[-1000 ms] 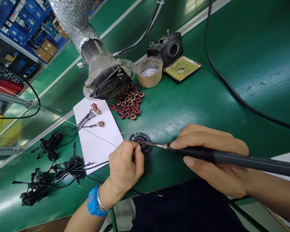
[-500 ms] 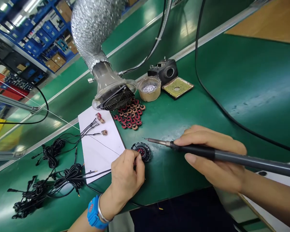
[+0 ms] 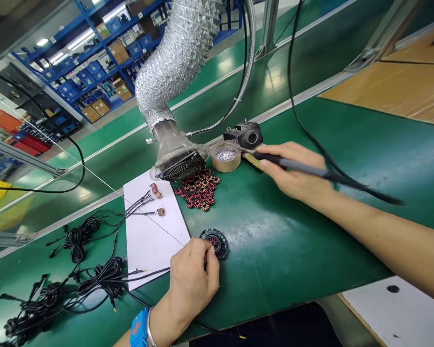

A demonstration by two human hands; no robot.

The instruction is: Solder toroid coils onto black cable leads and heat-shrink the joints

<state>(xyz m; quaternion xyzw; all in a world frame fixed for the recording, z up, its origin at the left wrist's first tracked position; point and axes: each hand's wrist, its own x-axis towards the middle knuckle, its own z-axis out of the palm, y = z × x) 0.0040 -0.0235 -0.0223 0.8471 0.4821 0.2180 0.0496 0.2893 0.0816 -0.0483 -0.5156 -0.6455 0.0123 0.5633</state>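
A green workbench [image 3: 275,274] slants across the head view. The left hand [image 3: 194,279], a blue watch [image 3: 140,328] at its wrist, has thumb and forefinger pinched at the edge of a black ring-shaped part [image 3: 222,245] with a red centre — what sits between them is too small to tell. The right hand [image 3: 292,168] grips a soldering iron [image 3: 302,167], its tip end by the rim of a round pot [image 3: 226,166] of silvery material. Beside the pot stands a black holder [image 3: 249,136]; red-and-black coils [image 3: 201,192] lie near a black fan [image 3: 183,167]. Further left — a white sheet [image 3: 152,248] and bundled black cables [image 3: 106,278].
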